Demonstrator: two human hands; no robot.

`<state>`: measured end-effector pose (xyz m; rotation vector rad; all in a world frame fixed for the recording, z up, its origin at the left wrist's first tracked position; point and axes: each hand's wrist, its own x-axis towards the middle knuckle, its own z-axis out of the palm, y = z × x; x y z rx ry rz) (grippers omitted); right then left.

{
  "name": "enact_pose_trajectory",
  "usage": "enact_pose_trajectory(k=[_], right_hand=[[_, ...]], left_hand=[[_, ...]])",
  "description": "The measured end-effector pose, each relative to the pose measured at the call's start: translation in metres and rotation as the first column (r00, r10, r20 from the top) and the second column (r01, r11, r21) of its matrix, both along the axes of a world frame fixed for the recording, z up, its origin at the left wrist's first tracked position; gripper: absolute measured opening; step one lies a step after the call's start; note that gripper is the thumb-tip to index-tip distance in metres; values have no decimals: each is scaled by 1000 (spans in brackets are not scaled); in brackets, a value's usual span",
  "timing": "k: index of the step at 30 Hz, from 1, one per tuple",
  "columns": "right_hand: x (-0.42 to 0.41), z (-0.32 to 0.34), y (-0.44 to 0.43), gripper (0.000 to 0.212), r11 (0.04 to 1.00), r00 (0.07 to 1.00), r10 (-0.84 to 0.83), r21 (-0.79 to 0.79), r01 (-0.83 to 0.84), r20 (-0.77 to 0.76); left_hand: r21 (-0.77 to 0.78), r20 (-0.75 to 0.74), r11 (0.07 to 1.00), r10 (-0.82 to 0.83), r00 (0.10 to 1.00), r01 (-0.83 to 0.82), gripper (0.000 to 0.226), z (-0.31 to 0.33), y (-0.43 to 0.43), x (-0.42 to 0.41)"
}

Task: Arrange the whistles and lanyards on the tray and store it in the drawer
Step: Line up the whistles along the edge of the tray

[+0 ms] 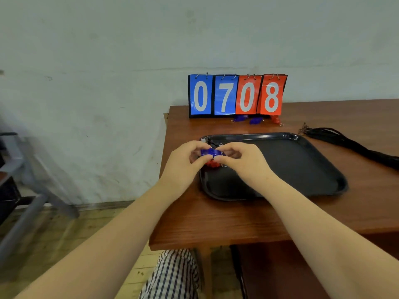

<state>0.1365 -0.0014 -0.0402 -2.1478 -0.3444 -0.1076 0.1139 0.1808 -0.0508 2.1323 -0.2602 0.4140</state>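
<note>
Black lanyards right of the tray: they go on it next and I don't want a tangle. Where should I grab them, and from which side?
Probably the bunched stretch just behind the clasp ends of the black lanyards, taken from above with fingers across the cords. They lie flat on the table, gathered there; further right they run out of view.

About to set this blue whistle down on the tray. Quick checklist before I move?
1. Grip on blue whistle by left hand and right hand: ok.
2. Bare room on tray: ok.
3. Lanyard clipped to blue whistle: cannot tell.
4. All whistles gathered: not ok, three loose whistles lie by the scoreboard.
5. Lanyards on tray: not ok, lanyard bundle lies on the table beside it.
</note>
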Motion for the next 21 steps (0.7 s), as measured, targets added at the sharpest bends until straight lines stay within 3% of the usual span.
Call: enact_pose_trajectory(k=[8, 21], right_hand=[[-6, -11, -5, 28, 999, 997, -10, 42, 14, -81], [-5, -19, -1, 21, 987, 993, -52, -156, 35, -108]], left_hand=[[93, 15, 995, 36, 999, -38, 29, -16, -3, -14], [238, -20, 968, 90, 996, -83, 24, -21, -1, -10]])
